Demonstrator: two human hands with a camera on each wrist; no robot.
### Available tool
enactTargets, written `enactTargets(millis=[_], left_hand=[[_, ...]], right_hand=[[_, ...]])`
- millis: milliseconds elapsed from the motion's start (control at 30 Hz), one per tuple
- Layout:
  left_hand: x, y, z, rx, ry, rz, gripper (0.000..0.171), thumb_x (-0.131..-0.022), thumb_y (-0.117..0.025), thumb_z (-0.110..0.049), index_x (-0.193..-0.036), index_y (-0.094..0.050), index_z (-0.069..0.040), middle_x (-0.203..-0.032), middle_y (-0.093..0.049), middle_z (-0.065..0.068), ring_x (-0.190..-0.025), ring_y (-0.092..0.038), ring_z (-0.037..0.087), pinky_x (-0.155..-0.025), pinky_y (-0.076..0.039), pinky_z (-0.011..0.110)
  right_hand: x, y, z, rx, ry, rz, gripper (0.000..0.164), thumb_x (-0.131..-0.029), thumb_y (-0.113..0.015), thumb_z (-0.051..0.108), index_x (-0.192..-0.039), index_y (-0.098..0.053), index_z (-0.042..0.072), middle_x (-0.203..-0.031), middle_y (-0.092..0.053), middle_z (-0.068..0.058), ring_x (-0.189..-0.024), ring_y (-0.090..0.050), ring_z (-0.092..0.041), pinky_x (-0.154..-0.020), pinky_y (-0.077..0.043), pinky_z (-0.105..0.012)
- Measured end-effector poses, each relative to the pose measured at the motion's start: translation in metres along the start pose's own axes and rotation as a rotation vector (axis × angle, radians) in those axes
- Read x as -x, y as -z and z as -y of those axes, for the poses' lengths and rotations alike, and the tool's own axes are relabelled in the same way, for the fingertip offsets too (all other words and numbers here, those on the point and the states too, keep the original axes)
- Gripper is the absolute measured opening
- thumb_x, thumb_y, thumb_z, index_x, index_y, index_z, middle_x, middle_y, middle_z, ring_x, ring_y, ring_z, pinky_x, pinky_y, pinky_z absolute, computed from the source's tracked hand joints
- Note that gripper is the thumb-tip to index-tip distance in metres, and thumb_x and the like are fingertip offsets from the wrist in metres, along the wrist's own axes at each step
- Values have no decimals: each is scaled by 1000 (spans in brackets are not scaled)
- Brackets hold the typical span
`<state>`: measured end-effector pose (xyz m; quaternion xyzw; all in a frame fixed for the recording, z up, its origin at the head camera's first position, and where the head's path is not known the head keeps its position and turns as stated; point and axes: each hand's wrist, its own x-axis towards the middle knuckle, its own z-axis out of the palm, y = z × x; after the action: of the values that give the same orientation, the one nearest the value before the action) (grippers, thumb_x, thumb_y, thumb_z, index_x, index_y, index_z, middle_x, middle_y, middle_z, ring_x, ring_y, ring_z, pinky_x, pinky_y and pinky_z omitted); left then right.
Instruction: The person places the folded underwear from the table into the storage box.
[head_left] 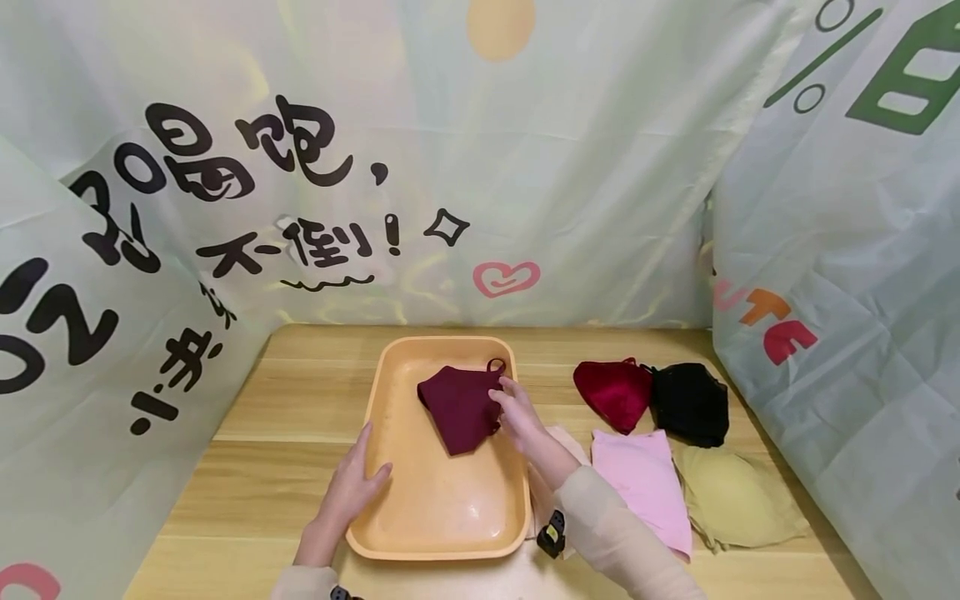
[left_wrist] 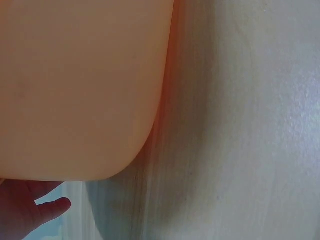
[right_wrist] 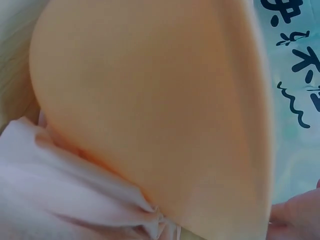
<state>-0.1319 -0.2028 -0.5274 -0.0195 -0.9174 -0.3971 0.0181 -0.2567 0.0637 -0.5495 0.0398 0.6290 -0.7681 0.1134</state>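
Note:
A folded maroon garment (head_left: 459, 408) with a thin strap loop lies inside the shallow orange plastic tray (head_left: 435, 533), towards its far right. At the garment's right edge is my right hand (head_left: 521, 421), fingers loosely extended; whether they touch the cloth cannot be told. My left hand (head_left: 352, 483) rests at the tray's left rim, thumb spread over the inside. The left wrist view shows the tray's outer wall (left_wrist: 85, 90) with part of the hand (left_wrist: 20, 210) beyond it. In the right wrist view, the wall (right_wrist: 150, 100) hides most of the work.
Right of the tray lie a red satin piece (head_left: 615, 392), a black garment (head_left: 690, 404), a pink folded cloth (head_left: 641, 483) and a yellow cupped garment (head_left: 738, 500). A pale pink cloth (right_wrist: 70, 185) sits against the tray under my right forearm. Printed curtains (head_left: 600, 208) enclose the wooden table (head_left: 247, 475).

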Motion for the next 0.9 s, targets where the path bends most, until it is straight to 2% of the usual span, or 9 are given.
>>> enactTargets(millis=[100, 133, 200, 267, 333, 533, 633, 733, 900], left_hand=[[0, 0, 0, -2, 3, 7, 79, -84, -62, -15, -144, -14, 1, -142, -27, 29, -126, -31, 47, -103, -28, 56], [0, 0, 0, -2, 6, 10, 79, -84, -62, -15, -144, -13, 0, -142, -27, 29, -126, -31, 47, -103, -28, 56], [0, 0, 0, -2, 9, 13, 79, -84, -62, -15, -144, -13, 0, -142, -27, 30, -126, -31, 48, -102, -28, 56], [0, 0, 0, -2, 11, 16, 79, -84, -62, -15, -144, -13, 0, -142, -27, 30, -125, -31, 48, -102, -28, 57], [0, 0, -1, -1, 7, 15, 79, -84, -62, -15, -144, -13, 0, -142, -27, 30, -125, -31, 48, -102, -28, 57], [0, -1, -1, 1, -3, 14, 79, -84, -62, -15, -144, -14, 1, -141, -27, 31, -125, -31, 48, -102, -28, 56], [0, -1, -1, -2, -4, 12, 78, -84, -62, -15, -144, -14, 1, -141, -27, 31, -126, -31, 48, -102, -28, 56], [0, 0, -1, -1, -2, 8, 78, -84, -62, -15, -144, -14, 1, -142, -27, 30, -126, -31, 47, -103, -28, 56], [0, 0, -1, -1, 5, 14, 78, -85, -62, -14, -144, -13, 0, -142, -26, 30, -126, -31, 48, -102, -28, 56]], right_hand=[[48, -22, 59, 24, -68, -31, 56, -91, -44, 8, -139, -21, -8, -147, -16, -25, -126, -34, -35, -107, -24, -50], [58, -25, 69, 19, -74, -29, 55, -91, -42, 6, -139, -19, -9, -147, -14, -26, -132, -21, -39, -109, -17, -53], [67, -26, 78, 5, -84, -25, 54, -91, -40, 5, -139, -18, -9, -144, -18, -28, -131, -23, -42, -109, -18, -52], [69, -23, 78, 10, -87, -26, 53, -92, -40, 5, -139, -19, -8, -140, -23, -30, -129, -27, -42, -108, -21, -51], [62, -16, 66, -1, -86, -31, 53, -92, -42, 7, -140, -21, -4, -136, -29, -29, -127, -31, -42, -107, -26, -51], [65, -9, 67, -16, -77, -45, 55, -92, -44, 5, -140, -20, -4, -121, -42, -24, -119, -41, -40, -102, -33, -51], [66, -6, 67, -24, -70, -51, 55, -91, -46, 4, -139, -22, -5, -113, -48, -17, -108, -50, -32, -102, -34, -50], [67, -3, 66, -2, -53, -47, 54, -91, -47, 5, -138, -23, -6, -110, -53, -16, -98, -55, -22, -101, -36, -49], [67, 2, 65, 61, -17, -46, 51, -92, -46, 5, -136, -25, -7, -106, -55, -15, -90, -58, -16, -98, -40, -48]])
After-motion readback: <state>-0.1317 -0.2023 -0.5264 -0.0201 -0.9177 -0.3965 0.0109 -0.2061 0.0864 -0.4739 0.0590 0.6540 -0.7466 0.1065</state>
